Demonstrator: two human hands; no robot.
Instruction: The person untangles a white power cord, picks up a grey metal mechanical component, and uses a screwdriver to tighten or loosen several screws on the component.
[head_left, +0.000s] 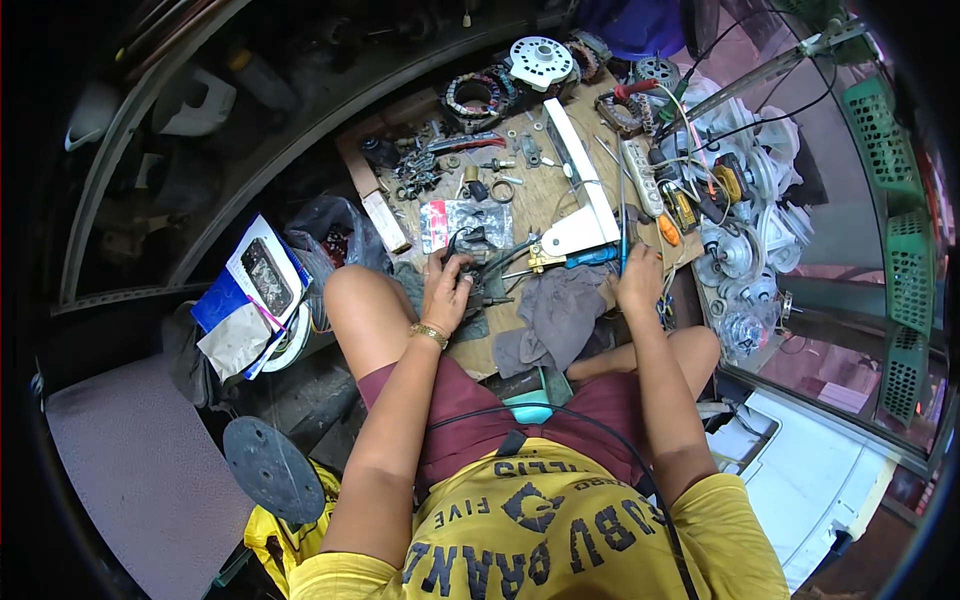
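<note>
My left hand (445,293), with a gold-coloured watch or bracelet on its wrist, is closed at a dark metal part (484,280) near the front of the wooden board. The part's exact kind is hard to make out. My right hand (638,284) grips a screwdriver (625,240) by its blue handle, the long shaft pointing away from me. Between the hands lies a long white plastic housing (582,228) with a yellowish piece at its near end. A second blue-handled tool (592,257) lies against it. In front of these is a crumpled grey cloth (555,312).
The wooden board (535,205) bears a clear plastic bag (466,225), small metal parts (420,172), wound motor coils (473,95) and a white perforated disc (541,62). To the right are a power strip (640,175) and a pile of translucent plastic parts (745,250).
</note>
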